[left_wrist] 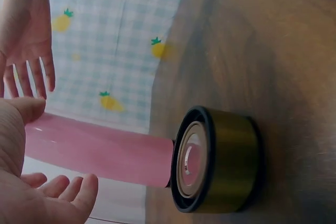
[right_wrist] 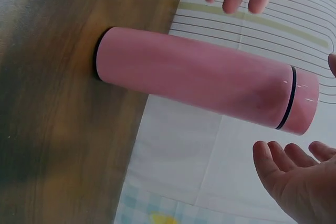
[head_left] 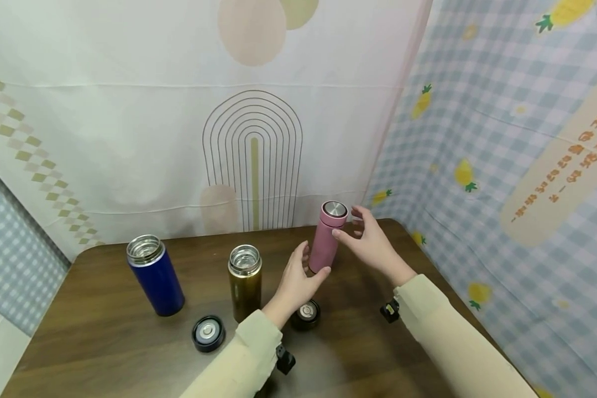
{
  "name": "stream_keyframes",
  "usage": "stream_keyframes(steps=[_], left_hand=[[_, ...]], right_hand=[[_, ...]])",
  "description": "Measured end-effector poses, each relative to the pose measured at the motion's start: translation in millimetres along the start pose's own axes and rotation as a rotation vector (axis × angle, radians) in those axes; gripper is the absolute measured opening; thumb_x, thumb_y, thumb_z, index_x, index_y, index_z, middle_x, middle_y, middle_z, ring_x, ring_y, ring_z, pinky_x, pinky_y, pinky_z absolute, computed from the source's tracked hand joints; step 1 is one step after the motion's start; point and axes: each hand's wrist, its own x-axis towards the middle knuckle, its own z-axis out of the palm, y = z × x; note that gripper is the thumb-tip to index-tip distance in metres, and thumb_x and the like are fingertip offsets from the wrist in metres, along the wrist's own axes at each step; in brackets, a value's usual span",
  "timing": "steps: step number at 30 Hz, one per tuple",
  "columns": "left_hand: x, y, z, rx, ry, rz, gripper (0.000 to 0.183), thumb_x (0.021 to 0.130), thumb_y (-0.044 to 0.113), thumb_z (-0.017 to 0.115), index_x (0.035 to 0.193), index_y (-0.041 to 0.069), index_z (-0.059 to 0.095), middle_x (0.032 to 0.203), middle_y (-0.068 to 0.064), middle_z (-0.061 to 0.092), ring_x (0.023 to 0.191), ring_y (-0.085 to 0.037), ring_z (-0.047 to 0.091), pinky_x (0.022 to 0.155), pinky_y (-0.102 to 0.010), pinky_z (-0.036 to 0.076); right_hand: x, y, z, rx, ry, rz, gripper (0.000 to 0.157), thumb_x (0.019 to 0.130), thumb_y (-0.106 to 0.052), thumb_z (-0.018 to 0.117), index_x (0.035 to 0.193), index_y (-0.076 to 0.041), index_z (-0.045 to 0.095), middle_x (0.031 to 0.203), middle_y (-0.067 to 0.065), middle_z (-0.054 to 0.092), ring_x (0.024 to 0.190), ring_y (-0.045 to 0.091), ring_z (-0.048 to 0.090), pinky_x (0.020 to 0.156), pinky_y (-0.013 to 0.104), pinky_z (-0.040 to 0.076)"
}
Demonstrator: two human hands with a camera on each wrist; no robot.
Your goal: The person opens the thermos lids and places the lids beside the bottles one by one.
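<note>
A pink thermos bottle (head_left: 324, 237) with a steel-topped lid (head_left: 335, 209) stands upright near the table's back edge. My left hand (head_left: 299, 281) is at its lower left side, thumb and fingers spread apart around it. On the other side, my right hand (head_left: 370, 241) is beside the lid, its fingers loosely bent and a gap showing between them and the bottle (right_wrist: 199, 74) in the right wrist view. Neither hand grips anything. Under the left hand's wrist side lies a gold-sided cap (left_wrist: 236, 145), upturned on the wood.
To the left stand a gold bottle (head_left: 246, 287) and a blue bottle (head_left: 156, 282), both uncapped with steel mouths. Another black-rimmed cap (head_left: 208, 333) lies between them, toward the front. Printed cloth (head_left: 154, 138) hangs behind the brown table (head_left: 104, 342), and checked cloth (head_left: 477, 221) along its right side.
</note>
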Motion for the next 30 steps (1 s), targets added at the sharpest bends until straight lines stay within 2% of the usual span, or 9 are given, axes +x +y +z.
stream_keyframes(steps=[7, 10, 15, 19, 22, 26, 30], left_hand=[[20.2, -4.5, 3.4, 0.063, -0.077, -0.031, 0.094, 0.086, 0.04, 0.071, 0.155, 0.01, 0.015, 0.154, -0.014, 0.027, 0.136, -0.027, 0.035, 0.106, -0.047, 0.034], [27.0, -7.2, 5.2, 0.062, -0.116, -0.025, 0.095, 0.087, 0.04, 0.071, 0.155, 0.012, 0.012, 0.157, -0.011, 0.021, 0.14, -0.023, 0.027, 0.11, -0.045, 0.028], [31.3, -8.1, 8.7, 0.045, -0.152, 0.002, 0.095, 0.086, 0.035, 0.073, 0.155, 0.011, 0.013, 0.157, -0.01, 0.021, 0.14, -0.021, 0.025, 0.111, -0.043, 0.026], [22.7, -5.7, 6.8, 0.033, -0.16, 0.022, 0.094, 0.085, 0.033, 0.074, 0.155, 0.01, 0.015, 0.156, -0.01, 0.024, 0.139, -0.022, 0.028, 0.11, -0.044, 0.028], [15.0, -5.9, 6.7, 0.044, -0.161, 0.032, 0.093, 0.085, 0.033, 0.074, 0.155, 0.011, 0.017, 0.155, -0.01, 0.025, 0.139, -0.022, 0.029, 0.109, -0.044, 0.029], [5.1, -7.2, 5.1, 0.097, -0.141, 0.062, 0.089, 0.086, 0.03, 0.072, 0.154, 0.009, 0.019, 0.154, -0.01, 0.027, 0.139, -0.023, 0.03, 0.109, -0.044, 0.029], [-9.4, -0.4, -0.6, 0.19, -0.139, 0.101, 0.086, 0.088, 0.029, 0.07, 0.154, 0.012, 0.019, 0.155, -0.006, 0.028, 0.139, -0.021, 0.03, 0.109, -0.043, 0.03]], right_hand=[[9.5, 1.1, 6.3, 0.042, -0.029, -0.01, 0.094, 0.085, -0.046, 0.071, 0.153, -0.009, 0.017, 0.152, 0.014, 0.031, 0.134, 0.03, 0.038, 0.105, 0.047, 0.036], [12.2, 1.6, 8.8, 0.065, -0.019, -0.008, 0.094, 0.085, -0.042, 0.073, 0.153, -0.008, 0.017, 0.149, 0.016, 0.034, 0.132, 0.033, 0.041, 0.104, 0.049, 0.036], [17.7, 2.7, 11.5, 0.06, 0.023, 0.002, 0.095, 0.083, -0.038, 0.076, 0.152, -0.006, 0.018, 0.137, 0.018, 0.035, 0.124, 0.032, 0.048, 0.101, 0.045, 0.041], [16.7, -2.0, 14.5, -0.038, 0.058, 0.013, 0.087, 0.081, -0.042, 0.077, 0.146, -0.006, 0.032, 0.128, 0.016, 0.037, 0.113, 0.027, 0.05, 0.094, 0.041, 0.045], [13.4, -2.7, 16.9, -0.049, 0.073, 0.0, 0.076, 0.081, -0.039, 0.078, 0.139, -0.006, 0.041, 0.126, 0.013, 0.045, 0.11, 0.025, 0.051, 0.091, 0.041, 0.046], [5.8, -2.3, 21.6, -0.004, 0.093, -0.059, 0.069, 0.08, -0.032, 0.08, 0.134, -0.008, 0.045, 0.125, 0.009, 0.054, 0.11, 0.021, 0.055, 0.088, 0.038, 0.048], [-7.6, -7.4, 21.7, -0.03, 0.143, -0.138, 0.067, 0.079, -0.034, 0.081, 0.132, -0.009, 0.048, 0.121, 0.006, 0.057, 0.103, 0.018, 0.058, 0.083, 0.035, 0.05]])
